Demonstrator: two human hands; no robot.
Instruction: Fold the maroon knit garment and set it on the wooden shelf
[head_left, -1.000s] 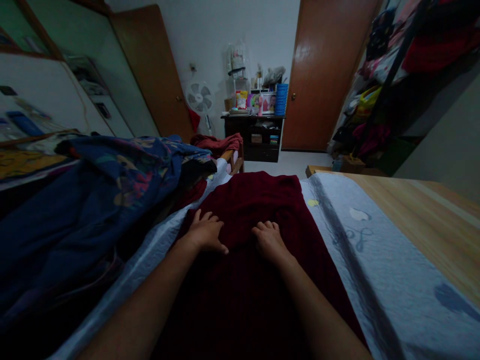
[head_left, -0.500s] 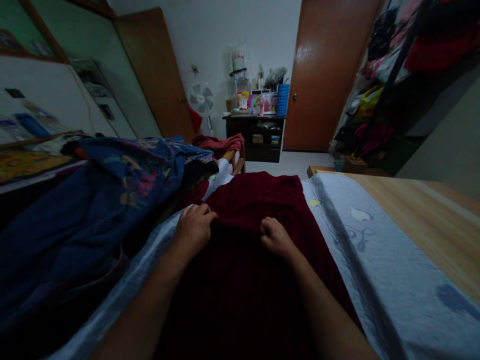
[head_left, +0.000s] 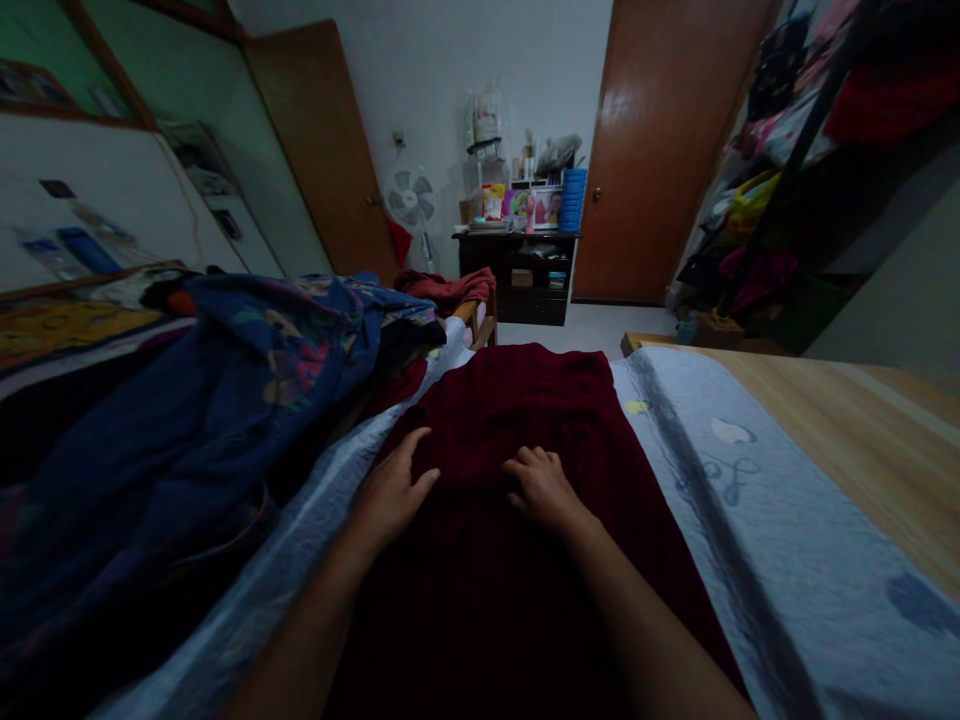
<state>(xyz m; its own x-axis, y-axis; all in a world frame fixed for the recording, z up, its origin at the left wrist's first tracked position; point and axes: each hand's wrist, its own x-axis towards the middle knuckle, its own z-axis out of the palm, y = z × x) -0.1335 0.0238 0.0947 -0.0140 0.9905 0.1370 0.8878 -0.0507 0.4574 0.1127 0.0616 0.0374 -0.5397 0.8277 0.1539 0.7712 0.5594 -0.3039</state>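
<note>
A pale blue sheet (head_left: 750,520) with a dark grey stripe lies beneath a maroon cloth (head_left: 517,400). Left of the cloth is a heap of blue flowered fabric (head_left: 225,390). The cloth stretches out in front of the person, plain and soft-looking, faintly wrinkled toward its far end and almost black nearer, where folds cannot be made out. The person's left hand (head_left: 394,492) is at its left edge, thumb and forefinger wide apart. The right hand (head_left: 541,488) is over its middle, fingers curled; whether they pinch it cannot be told.
</note>
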